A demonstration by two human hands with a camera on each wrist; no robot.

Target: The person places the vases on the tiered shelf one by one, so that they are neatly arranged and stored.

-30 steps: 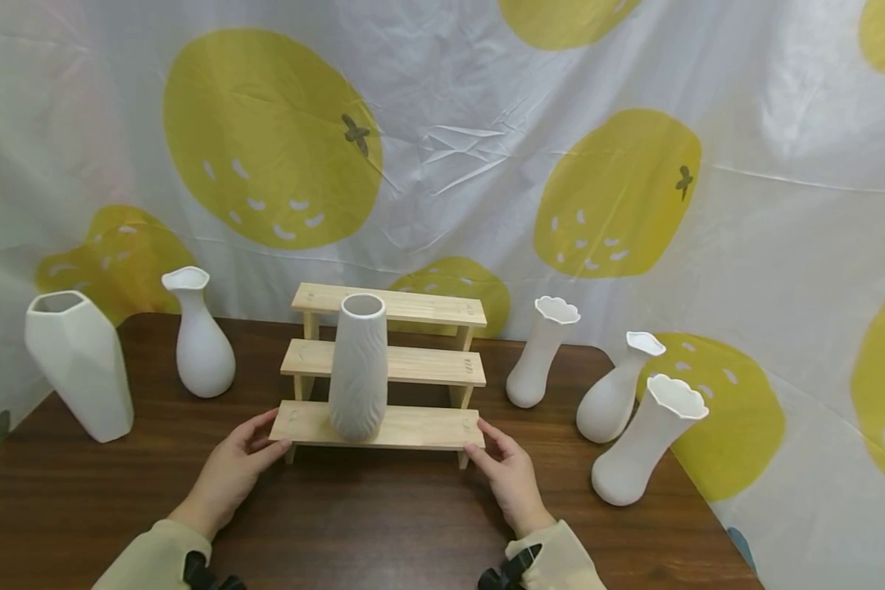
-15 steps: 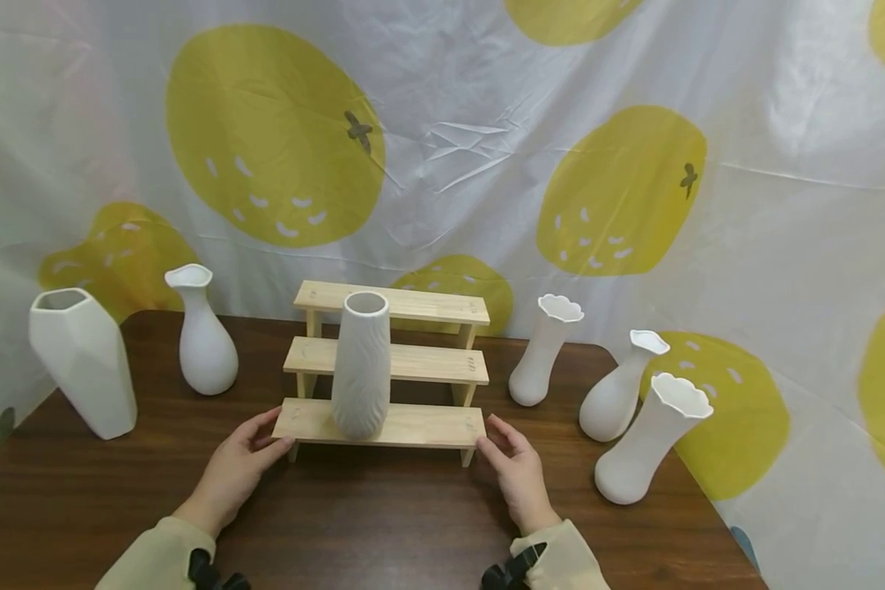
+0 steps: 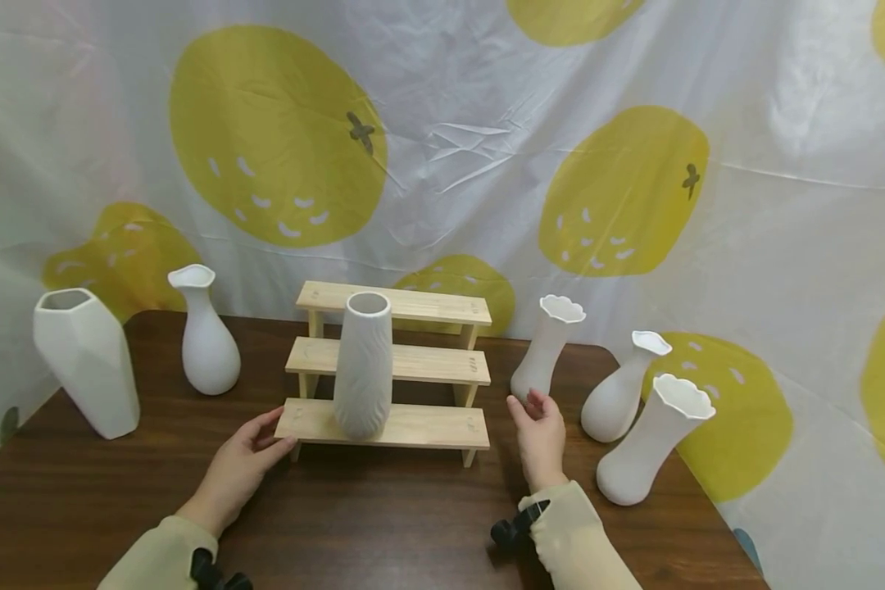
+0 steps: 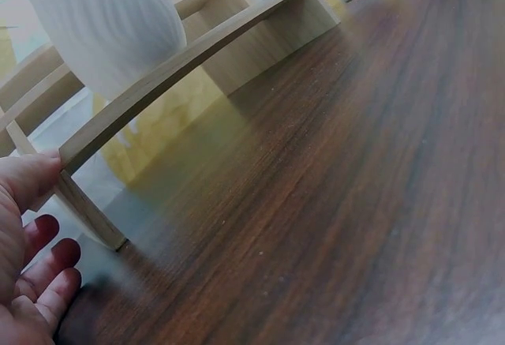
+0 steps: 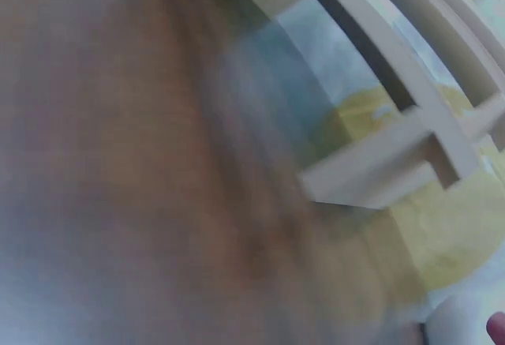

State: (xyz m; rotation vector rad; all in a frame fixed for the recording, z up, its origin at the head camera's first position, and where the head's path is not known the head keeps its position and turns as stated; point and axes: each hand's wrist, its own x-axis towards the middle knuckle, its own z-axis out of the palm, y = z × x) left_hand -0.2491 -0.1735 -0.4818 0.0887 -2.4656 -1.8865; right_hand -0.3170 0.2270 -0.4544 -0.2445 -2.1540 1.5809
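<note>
A three-tier wooden display stand (image 3: 435, 424) stands mid-table, with a white textured vase (image 3: 364, 369) upright on its lowest step. My left hand (image 3: 230, 467) holds the left end of that step. Its thumb (image 4: 35, 173) lies against the board's corner in the left wrist view, the lower fingers loosely bent beside the leg. My right hand (image 3: 542, 434) is off the stand, holding nothing. In the head view its fingertips overlap the base of a slim white vase with a scalloped rim (image 3: 549, 348). The right wrist view is blurred and shows just a fingertip (image 5: 496, 328).
At the left stand a faceted white vase (image 3: 92, 360) and a round-bellied white vase (image 3: 210, 348). A second round-bellied vase (image 3: 619, 393) and a larger scalloped vase (image 3: 652, 442) stand near the right edge of the brown table (image 3: 383, 524). A fruit-print curtain (image 3: 450, 98) hangs behind.
My right hand has let go of the stand's right end and moved right and forward, toward the slim scalloped vase. My left hand stays at the stand's left end.
</note>
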